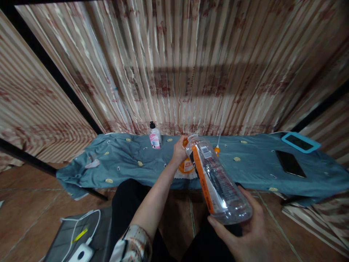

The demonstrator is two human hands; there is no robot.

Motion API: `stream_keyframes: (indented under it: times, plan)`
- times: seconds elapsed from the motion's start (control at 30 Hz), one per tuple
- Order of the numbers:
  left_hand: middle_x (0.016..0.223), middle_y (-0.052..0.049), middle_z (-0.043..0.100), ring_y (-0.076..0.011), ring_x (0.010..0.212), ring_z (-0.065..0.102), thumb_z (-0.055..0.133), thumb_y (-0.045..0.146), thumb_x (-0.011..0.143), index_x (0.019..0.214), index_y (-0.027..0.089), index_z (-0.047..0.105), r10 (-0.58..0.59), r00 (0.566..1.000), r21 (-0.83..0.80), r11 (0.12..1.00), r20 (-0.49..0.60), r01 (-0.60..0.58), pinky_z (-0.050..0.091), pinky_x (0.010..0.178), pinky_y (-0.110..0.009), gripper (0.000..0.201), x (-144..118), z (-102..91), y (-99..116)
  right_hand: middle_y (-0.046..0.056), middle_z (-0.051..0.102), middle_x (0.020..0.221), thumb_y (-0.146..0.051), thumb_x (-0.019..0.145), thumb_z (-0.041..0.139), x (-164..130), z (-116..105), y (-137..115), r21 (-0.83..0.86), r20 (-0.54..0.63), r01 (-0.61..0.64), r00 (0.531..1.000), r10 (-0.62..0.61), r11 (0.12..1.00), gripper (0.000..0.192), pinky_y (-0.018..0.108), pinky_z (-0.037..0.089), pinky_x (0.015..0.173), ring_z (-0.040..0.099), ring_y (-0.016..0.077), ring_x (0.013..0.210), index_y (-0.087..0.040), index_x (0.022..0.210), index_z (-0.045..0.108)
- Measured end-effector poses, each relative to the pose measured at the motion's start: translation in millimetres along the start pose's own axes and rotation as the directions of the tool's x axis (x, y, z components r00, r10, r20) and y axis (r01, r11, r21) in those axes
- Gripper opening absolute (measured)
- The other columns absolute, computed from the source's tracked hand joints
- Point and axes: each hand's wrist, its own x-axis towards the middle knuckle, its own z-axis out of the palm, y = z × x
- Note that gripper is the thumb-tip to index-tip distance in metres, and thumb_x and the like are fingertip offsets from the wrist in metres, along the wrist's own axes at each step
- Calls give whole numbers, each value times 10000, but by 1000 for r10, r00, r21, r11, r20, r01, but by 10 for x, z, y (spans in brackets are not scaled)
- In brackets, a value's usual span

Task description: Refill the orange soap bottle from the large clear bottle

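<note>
While our right hand (pixel 247 234) clasped the clear bottle (pixel 216 178), our left hand (pixel 179 150) gripped the orange bottle (pixel 187 166). A pump (pixel 217 150) lay to its right; pouring seemed unfinished.

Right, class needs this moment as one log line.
left hand: on orange bottle; right hand: holds tilted clear bottle; black-topped bottle: upright

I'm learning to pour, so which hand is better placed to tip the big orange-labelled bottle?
Probably the right hand: it holds the orange-labelled bottle near its base. The left hand is busy gripping the orange container by its upper part.
</note>
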Motion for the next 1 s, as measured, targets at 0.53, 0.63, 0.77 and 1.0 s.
stream_keyframes:
  times: [0.53,0.63,0.77,1.0]
  plan:
    - [913,-31,779,-212,871,714,841,271,716,973,179,722,12,1000,2,1000,12,-12,559,856,-315,298,24,-1,-44,146,626,1419,-597,560,907,14,-13,-21,-17,-9,0,1000,0,1000,988,371,615,744,709,325,1091,-238,1409,552]
    - [919,-37,777,-214,872,711,839,294,722,984,171,723,19,1000,1,1000,17,-19,557,843,-317,312,29,1,-56,149,622,1417,-609,557,904,15,-5,-54,-16,-8,7,1000,-7,1000,988,375,607,744,704,328,1095,-236,1401,552]
    - [911,-34,777,-208,860,708,845,318,722,983,172,723,33,999,-3,999,14,-33,557,827,-309,323,28,-3,-74,161,612,1417,-680,581,858,-10,24,-188,-23,-28,-20,999,19,1000,968,409,586,797,666,355,1162,-219,1378,561]
    - [868,-18,765,-195,830,700,848,361,709,940,177,714,45,999,-47,998,10,-44,550,791,-293,324,34,3,-88,144,637,1394,-644,597,866,-41,45,-166,15,-33,-33,999,33,999,984,415,591,835,682,336,1135,-228,1425,532]
